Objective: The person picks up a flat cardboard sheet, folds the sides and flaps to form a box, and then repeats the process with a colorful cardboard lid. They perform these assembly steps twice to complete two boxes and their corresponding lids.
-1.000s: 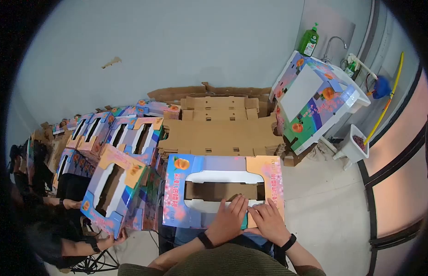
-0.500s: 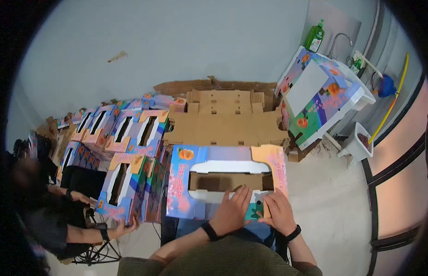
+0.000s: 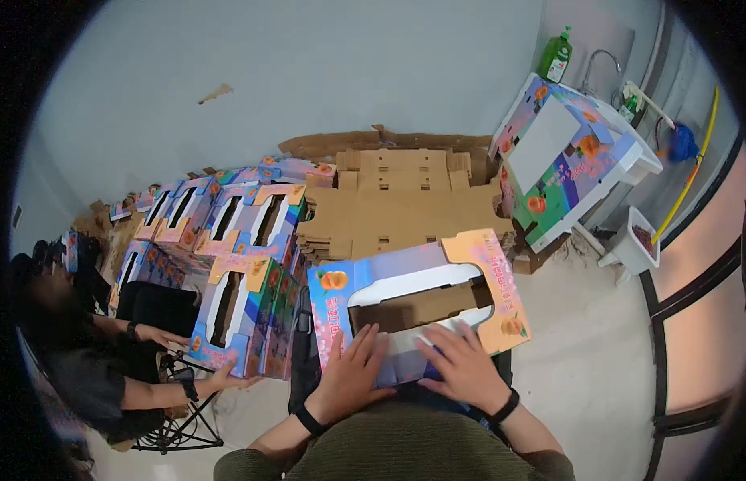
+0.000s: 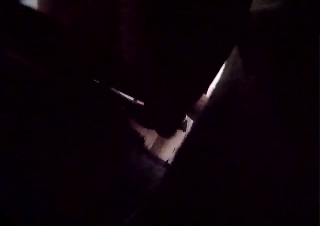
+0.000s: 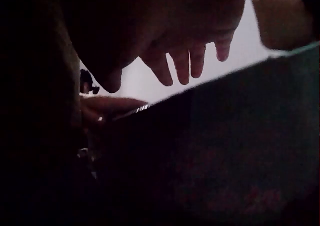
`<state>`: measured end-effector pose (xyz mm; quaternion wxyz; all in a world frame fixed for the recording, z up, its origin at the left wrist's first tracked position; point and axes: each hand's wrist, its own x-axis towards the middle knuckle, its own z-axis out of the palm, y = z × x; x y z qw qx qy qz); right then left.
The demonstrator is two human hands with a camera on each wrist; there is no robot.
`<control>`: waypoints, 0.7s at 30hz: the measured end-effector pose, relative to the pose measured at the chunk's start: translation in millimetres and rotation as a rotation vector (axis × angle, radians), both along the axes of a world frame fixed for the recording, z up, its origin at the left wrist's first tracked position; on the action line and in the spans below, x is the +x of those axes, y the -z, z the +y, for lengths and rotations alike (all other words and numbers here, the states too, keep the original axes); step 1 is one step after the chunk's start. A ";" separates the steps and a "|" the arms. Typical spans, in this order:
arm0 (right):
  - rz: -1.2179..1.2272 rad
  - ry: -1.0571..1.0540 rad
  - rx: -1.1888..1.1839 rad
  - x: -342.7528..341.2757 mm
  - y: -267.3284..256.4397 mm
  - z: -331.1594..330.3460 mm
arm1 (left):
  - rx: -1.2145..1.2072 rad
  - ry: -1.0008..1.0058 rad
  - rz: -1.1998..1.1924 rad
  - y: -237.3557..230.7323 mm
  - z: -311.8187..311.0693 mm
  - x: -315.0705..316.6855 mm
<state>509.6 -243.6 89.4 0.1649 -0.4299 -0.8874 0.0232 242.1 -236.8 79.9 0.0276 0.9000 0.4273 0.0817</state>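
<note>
A printed cardboard fruit box with peach pictures and a long slot in its top sits in front of me, turned at a slight angle. My left hand rests on its near edge, fingers spread toward the slot. To the right, my right hand lies over the same near edge with its fingers extended. In the right wrist view, straight fingers show along the top edge of the dark box side. The left wrist view is almost wholly dark.
On the left another person's hand is at a similar box, beside stacked boxes. Flat brown cardboard is piled behind my box. At the right stand a sink fronted by printed cardboard, a soap bottle and a white bin.
My box has turned counterclockwise and its right end has risen in view. My hands have moved apart, the left one leftward along the near edge. The other person's box has shifted right, against the stack.
</note>
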 end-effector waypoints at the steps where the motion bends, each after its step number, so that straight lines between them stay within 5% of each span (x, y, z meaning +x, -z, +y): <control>1: 0.023 -0.059 -0.038 -9.6 6.1 -0.7 | 0.021 0.002 0.000 5.1 -2.7 -1.7; 5: 0.017 -0.053 -0.192 -32.4 5.1 4.0 | 0.076 0.001 -0.026 25.6 -3.9 -5.4; 21: -0.130 0.012 -0.076 -54.7 21.2 17.0 | 0.122 0.044 0.021 19.4 7.9 -18.1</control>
